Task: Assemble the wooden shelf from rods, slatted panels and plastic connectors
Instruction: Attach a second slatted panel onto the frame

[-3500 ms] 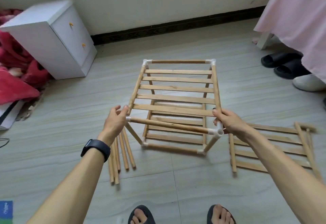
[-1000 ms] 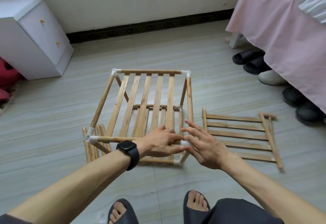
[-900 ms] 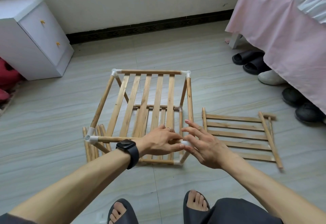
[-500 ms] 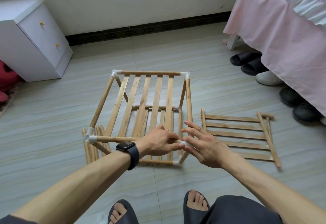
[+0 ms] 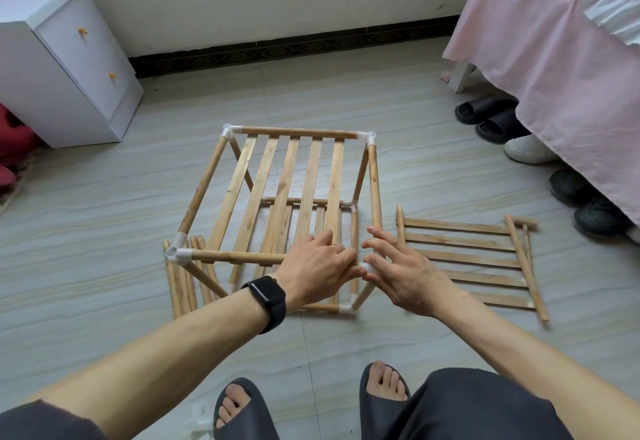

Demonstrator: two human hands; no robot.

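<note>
Dead ahead at 12 o'clock, my two hands meet at the shelf frame's (image 5: 204,186) near-right top corner. My left hand (image 5: 317,263) is curled over the near rod (image 5: 239,256). My right hand (image 5: 401,270) is spread, fingertips pressing the white connector (image 5: 365,267). I count four top corners and five top slats (image 5: 313,176). Loose rods (image 5: 176,287) lie at 10 o'clock, count unclear. One spare panel (image 5: 464,259) lies at 2 o'clock.

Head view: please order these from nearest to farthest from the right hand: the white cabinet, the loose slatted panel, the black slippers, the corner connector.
From the right hand:
1. corner connector, touching its fingertips.
2. loose slatted panel, lying just to its right.
3. black slippers, farther back on the right.
4. white cabinet, far left and back.
</note>
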